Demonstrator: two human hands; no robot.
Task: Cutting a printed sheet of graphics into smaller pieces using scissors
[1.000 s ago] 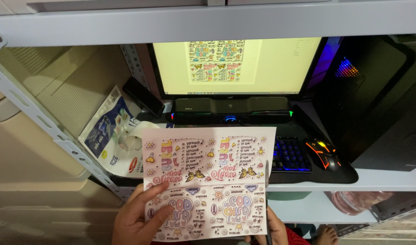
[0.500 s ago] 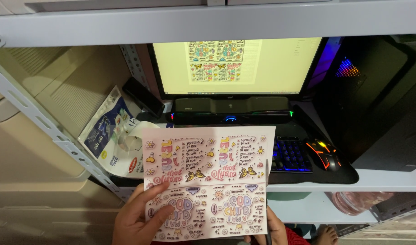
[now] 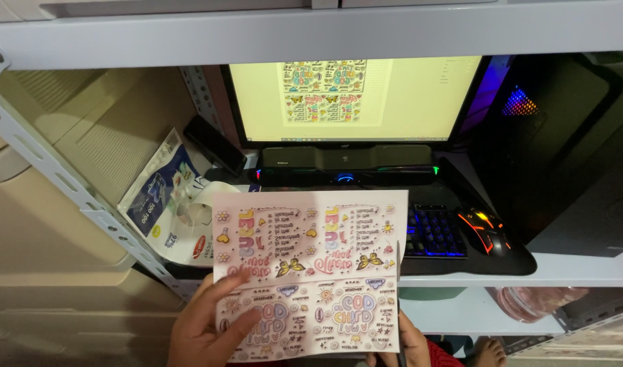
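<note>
A glossy printed sticker sheet [image 3: 309, 272] with colourful letters, butterflies and small motifs is held flat in front of me, over the desk's front edge. My left hand [image 3: 206, 326] grips its lower left corner, fingers spread on the face of the sheet. My right hand [image 3: 412, 343] holds the lower right corner from underneath and is mostly hidden by the sheet. Behind it a monitor [image 3: 352, 98] shows the same sticker design on a pale yellow page.
A backlit keyboard [image 3: 434, 234] and a glowing mouse [image 3: 487, 231] lie on a dark mat [image 3: 522, 261]. A black computer tower [image 3: 563, 143] stands at right. A plastic bag of tissue packs [image 3: 163, 204] sits at left beside a metal shelf post [image 3: 60, 177].
</note>
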